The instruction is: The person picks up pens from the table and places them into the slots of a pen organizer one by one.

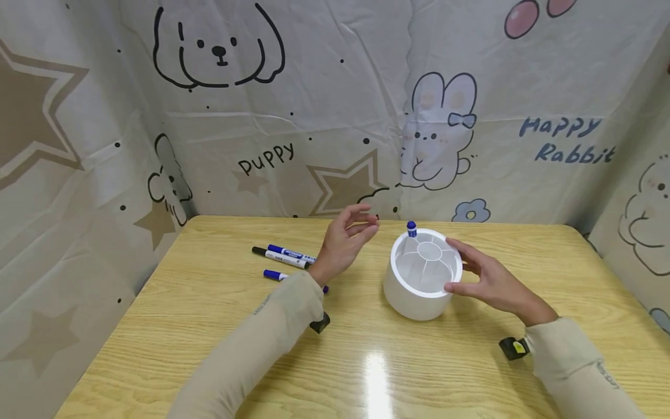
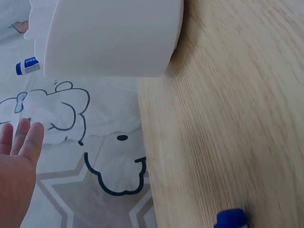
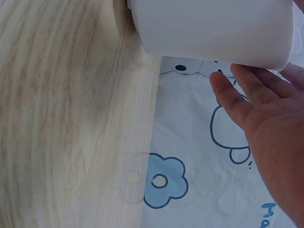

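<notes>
A round white pen holder [image 1: 416, 302] with divided compartments stands on the table. My right hand [image 1: 489, 282] grips its right side, the thumb on the near part of the rim and the fingers behind. In the right wrist view the fingers [image 3: 259, 90] lie along the holder's wall [image 3: 213, 28]. One blue-capped marker [image 1: 412, 229] stands in a compartment at the holder's back left, its cap above the rim. To the holder's left, my left hand [image 1: 342, 241] is raised over the table with loosely bent fingers and nothing in them.
Several markers lie on the wooden table [image 1: 209, 326] at the left: a black-capped one [image 1: 280, 257], a blue-capped one [image 1: 290, 254] behind it, and another blue-capped one [image 1: 273, 274] partly hidden by the left wrist. A printed cloth [image 1: 314, 105] hangs behind the table.
</notes>
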The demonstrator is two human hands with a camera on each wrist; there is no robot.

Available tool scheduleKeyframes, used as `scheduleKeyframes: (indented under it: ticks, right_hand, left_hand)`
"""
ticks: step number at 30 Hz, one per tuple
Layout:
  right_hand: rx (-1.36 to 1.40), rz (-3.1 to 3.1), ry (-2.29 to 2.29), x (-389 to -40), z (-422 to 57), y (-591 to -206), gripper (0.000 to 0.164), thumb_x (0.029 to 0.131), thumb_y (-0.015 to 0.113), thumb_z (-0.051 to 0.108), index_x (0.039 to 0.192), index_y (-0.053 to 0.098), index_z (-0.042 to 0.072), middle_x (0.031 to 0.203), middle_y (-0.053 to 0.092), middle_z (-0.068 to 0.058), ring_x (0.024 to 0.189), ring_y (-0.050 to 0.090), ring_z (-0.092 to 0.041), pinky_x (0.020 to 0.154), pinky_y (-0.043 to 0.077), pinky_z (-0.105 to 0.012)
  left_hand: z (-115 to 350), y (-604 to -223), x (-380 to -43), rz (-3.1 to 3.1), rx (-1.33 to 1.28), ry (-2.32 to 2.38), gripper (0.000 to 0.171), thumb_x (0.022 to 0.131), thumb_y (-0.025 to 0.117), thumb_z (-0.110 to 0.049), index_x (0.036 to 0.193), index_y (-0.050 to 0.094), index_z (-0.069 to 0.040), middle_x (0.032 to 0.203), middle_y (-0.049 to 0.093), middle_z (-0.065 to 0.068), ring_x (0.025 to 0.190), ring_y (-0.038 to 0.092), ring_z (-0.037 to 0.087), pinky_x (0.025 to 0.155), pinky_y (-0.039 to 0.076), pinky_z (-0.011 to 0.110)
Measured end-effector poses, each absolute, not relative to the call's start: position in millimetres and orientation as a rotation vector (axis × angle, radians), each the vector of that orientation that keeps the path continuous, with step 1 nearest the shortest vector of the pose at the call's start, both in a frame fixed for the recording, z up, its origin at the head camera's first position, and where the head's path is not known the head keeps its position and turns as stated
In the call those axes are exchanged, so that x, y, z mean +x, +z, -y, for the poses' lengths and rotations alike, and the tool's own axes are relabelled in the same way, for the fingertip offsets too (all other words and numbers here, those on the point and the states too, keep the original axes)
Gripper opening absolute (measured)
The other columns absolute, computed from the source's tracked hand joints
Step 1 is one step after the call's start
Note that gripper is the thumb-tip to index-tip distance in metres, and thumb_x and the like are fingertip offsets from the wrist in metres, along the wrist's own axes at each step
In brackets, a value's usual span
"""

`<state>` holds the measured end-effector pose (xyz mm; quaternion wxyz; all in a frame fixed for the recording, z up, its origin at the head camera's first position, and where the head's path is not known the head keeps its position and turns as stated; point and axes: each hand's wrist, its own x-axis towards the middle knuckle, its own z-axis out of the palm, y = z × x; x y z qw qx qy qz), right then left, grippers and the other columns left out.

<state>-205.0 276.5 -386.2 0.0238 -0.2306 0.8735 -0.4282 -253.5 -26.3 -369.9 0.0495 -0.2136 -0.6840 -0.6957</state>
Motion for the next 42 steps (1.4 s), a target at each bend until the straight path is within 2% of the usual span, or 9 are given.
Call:
scheduleKeyframes:
  ticks: [21,29,34,42]
  right_hand:
    - [-0.745,-2.708,-1.32,-206.0,-275.9,-385.5,0.088,0.086,0.081,0.015,0.154,0.028,-0.003,0.155,0.034,-0.026,0.132,0.045,-0.047,0.105,0.04,-0.056]
    - [-0.749,-2.704,-1.324,-206.3,-275.4,-386.0,0.088,0.086,0.081,0.015,0.155,0.028,-0.002,0.155,0.033,-0.025,0.132,0.045,-0.047,0.106,0.04,-0.056]
    - [-0.747,-2.704,-1.321,-206.5,-275.5,-386.0,0.089,0.086,0.081,0.015,0.154,0.027,-0.003,0.156,0.033,-0.026,0.132,0.045,-0.047,0.105,0.04,-0.056]
    - [-0.738,-2.699,-1.321,-206.8,-275.5,-385.7,0.089,0.086,0.081,0.016,0.155,0.027,-0.003,0.156,0.032,-0.025,0.133,0.044,-0.047,0.106,0.04,-0.055]
  left_hand:
    - [65.7,-382.9,-249.4,2.119,-0.695,-2.119,0.037,0.095,0.064,0.004,0.131,0.054,0.003,0.125,0.059,0.026,0.116,0.063,0.033,0.095,0.055,0.032]
    - [80.0,-385.8,-247.2,2.127,-0.696,-2.166,0.037,0.096,0.064,0.001,0.132,0.055,0.0,0.127,0.057,0.027,0.117,0.062,0.032,0.096,0.054,0.033]
    - [86.3,-386.3,-245.7,2.166,-0.691,-2.16,0.037,0.097,0.064,-0.001,0.132,0.056,-0.002,0.126,0.059,0.02,0.117,0.062,0.03,0.096,0.054,0.032]
    - [96.6,-388.6,-244.7,2.231,-0.7,-2.119,0.038,0.096,0.064,-0.001,0.133,0.055,-0.001,0.127,0.059,0.022,0.116,0.063,0.029,0.095,0.055,0.033]
